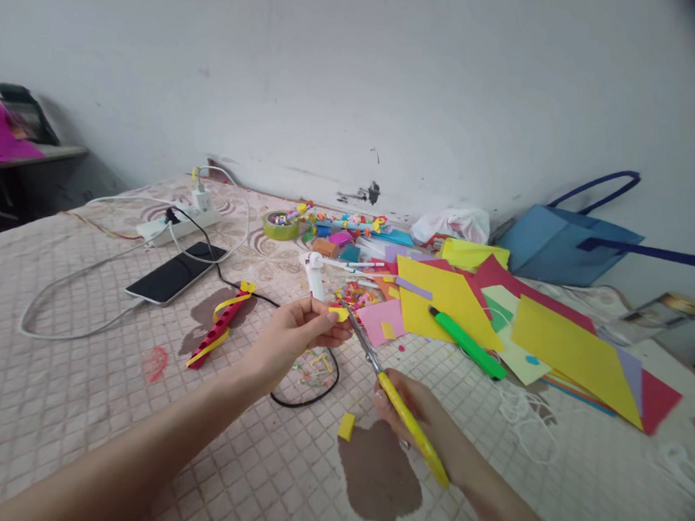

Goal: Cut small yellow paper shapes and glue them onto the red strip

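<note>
Between the thumb and fingers of my left hand (305, 328) is a small yellow paper piece (340, 314). My right hand (421, 417) is closed round the yellow-handled scissors (407, 414), whose metal blades point up to the paper at my left fingertips. Whether the blades are cutting into the paper, I cannot tell. A small yellow scrap (346, 426) lies on the table below my hands. Just behind my left hand stands a white glue gun (314, 276). To the left lies a red dotted stick wound with yellow ribbon (219, 330).
A green cutter knife (467, 343) and coloured paper sheets (443, 296) lie to the right, near white string (526, 419) and a blue bag (567, 243). A black cord (306, 404) loops under my left hand. Farther left are a phone (177, 275) and a power strip (187, 223).
</note>
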`<state>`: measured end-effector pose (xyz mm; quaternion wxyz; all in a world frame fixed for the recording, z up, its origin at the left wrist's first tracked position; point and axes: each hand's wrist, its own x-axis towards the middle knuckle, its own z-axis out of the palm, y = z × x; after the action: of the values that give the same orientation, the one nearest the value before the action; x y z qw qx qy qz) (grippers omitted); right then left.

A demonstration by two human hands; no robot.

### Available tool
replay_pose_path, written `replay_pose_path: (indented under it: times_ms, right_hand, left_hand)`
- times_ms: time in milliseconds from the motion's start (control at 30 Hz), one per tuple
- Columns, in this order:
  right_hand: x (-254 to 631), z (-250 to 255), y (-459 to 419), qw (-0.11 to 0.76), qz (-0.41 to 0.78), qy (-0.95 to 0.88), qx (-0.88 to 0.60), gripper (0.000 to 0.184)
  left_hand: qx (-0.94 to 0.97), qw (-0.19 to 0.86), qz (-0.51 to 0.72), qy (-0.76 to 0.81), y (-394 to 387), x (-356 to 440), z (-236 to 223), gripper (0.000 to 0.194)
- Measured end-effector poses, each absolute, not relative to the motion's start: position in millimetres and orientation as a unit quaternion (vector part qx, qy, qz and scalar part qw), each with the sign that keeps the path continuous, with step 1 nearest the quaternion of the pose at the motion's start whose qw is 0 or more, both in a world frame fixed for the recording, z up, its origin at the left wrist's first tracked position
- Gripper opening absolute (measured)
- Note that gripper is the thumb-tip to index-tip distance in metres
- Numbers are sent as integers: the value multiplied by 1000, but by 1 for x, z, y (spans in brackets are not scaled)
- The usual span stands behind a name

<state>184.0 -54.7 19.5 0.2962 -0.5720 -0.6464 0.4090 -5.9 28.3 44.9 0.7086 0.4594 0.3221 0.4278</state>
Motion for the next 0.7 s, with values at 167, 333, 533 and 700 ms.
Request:
replay_pose_path:
  times_ms: [167, 333, 533, 700]
  right_hand:
    - [184, 18, -55, 294, 408, -647, -573, 28]
    - [184, 17, -56, 294, 408, -643, -578, 28]
    - [184, 17, -56, 301, 411, -640, -575, 30]
    - [186, 14, -54, 298, 412, -643, -572, 30]
  left_hand:
    - [455, 706, 435, 323, 28, -6, 46, 23]
    - [452, 700, 435, 340, 30, -6, 47, 21]
    - [448, 704, 436, 336, 32, -7, 46, 21]
    - [459, 708, 426, 326, 33, -8, 42, 20]
